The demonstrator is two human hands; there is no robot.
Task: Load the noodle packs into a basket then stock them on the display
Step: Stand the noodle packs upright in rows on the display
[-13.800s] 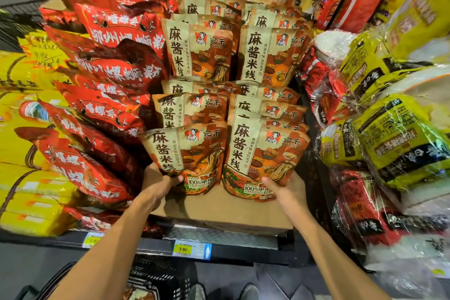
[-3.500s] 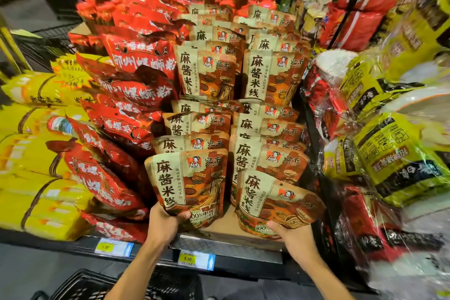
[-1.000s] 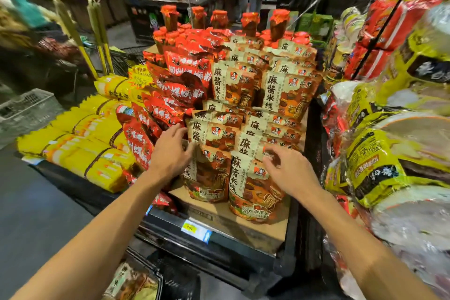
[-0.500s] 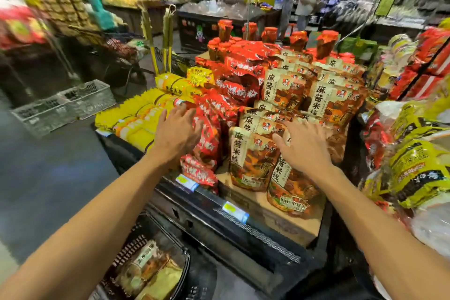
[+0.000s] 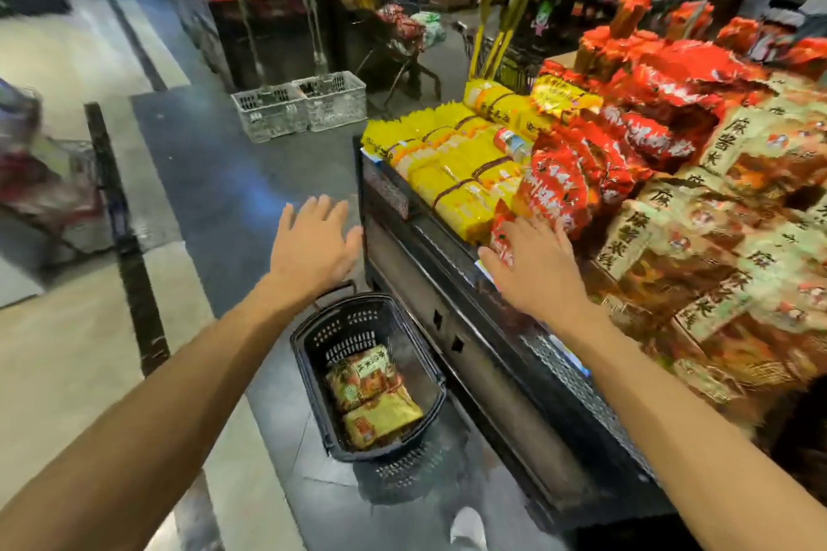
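A black plastic basket (image 5: 313, 376) stands on the floor beside the display, with a few noodle packs (image 5: 371, 394) lying in it. Brown-and-cream noodle packs (image 5: 716, 264) stand in rows on the display at the right. My left hand (image 5: 315, 244) hovers flat and empty over the floor, above the basket's far end. My right hand (image 5: 534, 268) is spread over the display's front edge near the red packs and holds nothing.
Red packs (image 5: 568, 188) and yellow packs (image 5: 456, 174) fill the display's left part. The black display stand (image 5: 470, 327) has price tags on its rail. Two grey crates (image 5: 300, 105) sit on the floor farther back, and a trolley (image 5: 49, 192) is at the far left.
My view has swung left and down, bringing the basket on the floor into sight. Both hands have come off the noodle packs and moved left; the left one now hangs over the floor.
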